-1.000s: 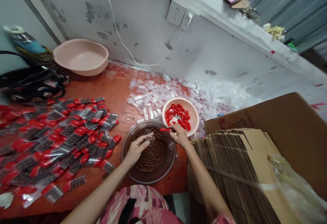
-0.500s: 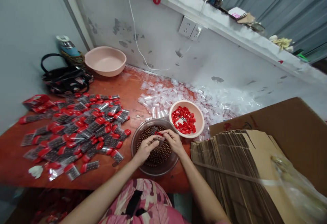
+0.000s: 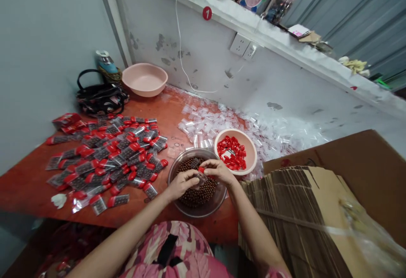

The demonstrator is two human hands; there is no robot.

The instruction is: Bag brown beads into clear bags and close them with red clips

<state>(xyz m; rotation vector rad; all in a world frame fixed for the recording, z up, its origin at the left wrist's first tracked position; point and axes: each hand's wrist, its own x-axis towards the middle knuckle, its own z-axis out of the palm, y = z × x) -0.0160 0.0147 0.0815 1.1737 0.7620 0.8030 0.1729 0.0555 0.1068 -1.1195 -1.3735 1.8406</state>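
Over a round, smoke-brown translucent bowl (image 3: 221, 198) at 6 o'clock, I log my left hand (image 3: 182, 185) and right hand (image 3: 218, 172) pressed together, pinching a small clear red-capped packet (image 3: 200, 177); dark brown beads (image 3: 203, 195) and glossy red caps (image 3: 231, 153) remain, beside many filled packets (image 3: 111, 155) at 9 o'clock.

**Shiny beads, glossy plastic, and a pretty beat-up wall**

The beads (image 3: 193, 195) look like polished brown wood, though I can't swear to it, and they sit in a smooth, smoky see-through bowl (image 3: 221, 202), glass or plastic. The baggie (image 3: 200, 179) is thin, clear and shiny, and the red caps (image 3: 233, 153) are glossy plastic in a smooth pink plastic bowl (image 3: 250, 151). The tabletop (image 3: 31, 185) has a worn, semi-gloss red finish. The cardboard (image 3: 294, 214) is matt and ridged, and the plaster wall (image 3: 203, 70) is rough and chipped.
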